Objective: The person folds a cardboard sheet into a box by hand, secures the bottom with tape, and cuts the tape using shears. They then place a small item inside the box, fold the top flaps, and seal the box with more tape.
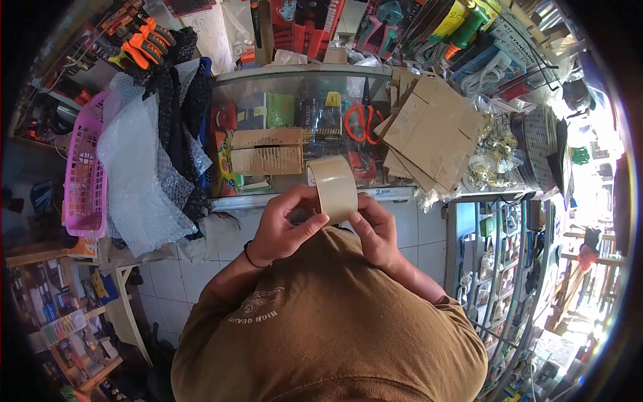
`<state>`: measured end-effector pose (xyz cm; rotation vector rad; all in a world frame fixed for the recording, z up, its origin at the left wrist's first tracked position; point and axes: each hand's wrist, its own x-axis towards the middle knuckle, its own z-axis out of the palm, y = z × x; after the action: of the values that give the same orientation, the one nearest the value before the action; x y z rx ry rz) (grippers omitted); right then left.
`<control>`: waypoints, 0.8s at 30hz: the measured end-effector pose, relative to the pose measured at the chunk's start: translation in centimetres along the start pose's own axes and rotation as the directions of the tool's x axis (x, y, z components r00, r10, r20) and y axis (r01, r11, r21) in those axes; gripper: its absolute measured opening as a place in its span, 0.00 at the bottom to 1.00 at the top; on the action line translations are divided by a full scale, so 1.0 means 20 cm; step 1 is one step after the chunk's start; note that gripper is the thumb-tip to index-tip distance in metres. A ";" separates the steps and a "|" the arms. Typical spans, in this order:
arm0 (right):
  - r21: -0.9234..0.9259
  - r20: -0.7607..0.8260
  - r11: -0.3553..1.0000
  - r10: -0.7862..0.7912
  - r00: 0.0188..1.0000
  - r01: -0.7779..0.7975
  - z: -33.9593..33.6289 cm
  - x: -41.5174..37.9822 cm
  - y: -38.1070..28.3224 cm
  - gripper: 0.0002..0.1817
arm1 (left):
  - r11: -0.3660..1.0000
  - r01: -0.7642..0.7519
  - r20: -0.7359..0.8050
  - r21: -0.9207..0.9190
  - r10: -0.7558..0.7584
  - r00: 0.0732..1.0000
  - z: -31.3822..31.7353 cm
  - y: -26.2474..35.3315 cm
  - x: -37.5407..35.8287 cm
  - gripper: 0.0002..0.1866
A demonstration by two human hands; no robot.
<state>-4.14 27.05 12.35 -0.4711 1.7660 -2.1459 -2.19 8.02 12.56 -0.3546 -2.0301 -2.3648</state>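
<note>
A wide roll of tan packing tape (337, 189) is held up between both hands in front of the chest, just above the counter's near edge. My left hand (287, 224) is closed on its left side, thumb against the lower rim, with a dark band at the wrist. My right hand (374, 231) grips the lower right of the roll, thumb on the tape. Beyond the roll lies a small cardboard box (266, 151) on the glass counter (321, 87). Scissors with orange handles (362, 124) lie right of the box.
Flattened cardboard pieces (435, 127) are stacked on the counter's right. Bubble wrap (137, 167) drapes down at the left beside a pink plastic basket (86, 167). Packaged tools (308, 27) line the back. Shelves of goods (492, 254) stand at the lower right.
</note>
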 end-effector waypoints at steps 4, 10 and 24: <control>0.109 0.002 0.992 0.066 0.998 -0.065 0.01 0.01 -0.01 0.11 | 1.000 0.028 -0.036 -0.012 -0.028 0.999 0.01 0.01 0.00 0.17; 0.101 -0.050 0.974 0.210 0.976 -0.204 0.00 0.01 0.00 0.12 | 0.995 0.103 -0.021 0.001 -0.103 0.994 0.01 0.00 -0.01 0.17; 0.004 -0.104 0.994 0.105 0.989 -0.105 -0.01 0.03 0.02 0.11 | 0.741 -0.397 0.191 0.542 0.352 0.916 -0.01 -0.01 0.02 0.16</control>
<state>-4.70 26.85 12.03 -0.2642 1.8045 -2.1312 -2.70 7.83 12.49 -0.7513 -2.2988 -1.4392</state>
